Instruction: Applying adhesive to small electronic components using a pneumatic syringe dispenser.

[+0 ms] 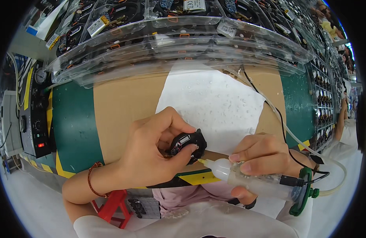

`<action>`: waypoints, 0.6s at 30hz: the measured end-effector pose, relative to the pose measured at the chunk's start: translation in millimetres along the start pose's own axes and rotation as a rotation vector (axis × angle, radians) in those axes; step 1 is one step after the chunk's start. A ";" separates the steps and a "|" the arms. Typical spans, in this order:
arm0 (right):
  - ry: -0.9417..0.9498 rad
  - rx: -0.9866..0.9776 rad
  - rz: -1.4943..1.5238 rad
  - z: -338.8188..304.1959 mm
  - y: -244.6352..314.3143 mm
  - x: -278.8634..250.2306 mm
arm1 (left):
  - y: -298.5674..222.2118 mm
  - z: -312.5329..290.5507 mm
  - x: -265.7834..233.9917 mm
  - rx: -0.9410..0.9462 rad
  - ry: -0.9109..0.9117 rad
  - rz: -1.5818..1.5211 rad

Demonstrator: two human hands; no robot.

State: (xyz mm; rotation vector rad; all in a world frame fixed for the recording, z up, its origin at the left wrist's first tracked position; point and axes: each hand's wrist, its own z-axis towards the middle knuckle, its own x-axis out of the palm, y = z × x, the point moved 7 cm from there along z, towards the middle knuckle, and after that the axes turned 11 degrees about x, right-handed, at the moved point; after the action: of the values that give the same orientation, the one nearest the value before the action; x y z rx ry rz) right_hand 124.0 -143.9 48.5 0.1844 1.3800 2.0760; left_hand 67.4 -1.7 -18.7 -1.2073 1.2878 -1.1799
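Between the thumb and fingers of my left hand (151, 142) is a small round black housing (195, 139) with a light rectangular part and thin wires inside. My right hand (264, 156) is wrapped round a translucent glue-dispensing syringe (266, 183) with a white front end and a green cap at the rear. The syringe's yellowish needle tip (203, 161) points left and meets the lower edge of the housing, by my left thumb. Whether any glue is coming out is too small to tell.
A white sheet (210, 99) with small clear drops lies on brown cardboard (123, 99) over a green mat (74, 119). Stacked clear trays (183, 59) of black parts stand behind. At left is a black dispenser controller (34, 115). A hose (286, 125) and black cable run to the syringe.
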 end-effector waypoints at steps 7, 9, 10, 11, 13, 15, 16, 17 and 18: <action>0.009 0.025 -0.013 1.8 0.6 1.3 | -2.4 3.0 -2.1 0.188 -0.094 0.017; 0.009 0.018 -0.017 2.2 0.6 0.9 | -2.4 3.0 -2.5 0.184 -0.094 0.015; 0.016 0.019 -0.015 2.6 0.8 0.8 | -2.0 3.2 -2.6 0.179 -0.092 0.014; 0.024 0.021 -0.014 2.8 0.7 0.9 | -1.6 3.3 -2.6 0.173 -0.089 0.012; 0.025 0.020 -0.022 2.4 1.2 0.9 | -2.4 3.4 -2.2 0.178 -0.090 0.015; 0.027 0.020 -0.029 2.1 1.7 0.8 | -2.9 3.6 -2.1 0.181 -0.090 0.018; 0.026 0.030 -0.028 2.3 1.5 0.6 | -3.1 3.8 -2.2 0.183 -0.091 0.018; 0.025 0.040 -0.028 2.5 1.3 0.3 | -3.3 3.9 -2.3 0.185 -0.092 0.018; 0.025 0.040 -0.027 2.9 1.7 0.0 | -2.9 3.8 -2.5 0.184 -0.092 0.019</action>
State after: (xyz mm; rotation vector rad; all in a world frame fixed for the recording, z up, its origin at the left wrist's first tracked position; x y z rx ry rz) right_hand 124.6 -142.0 51.3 0.1562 1.4322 2.0361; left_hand 71.4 0.6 -15.8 -1.1000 1.0951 -1.1880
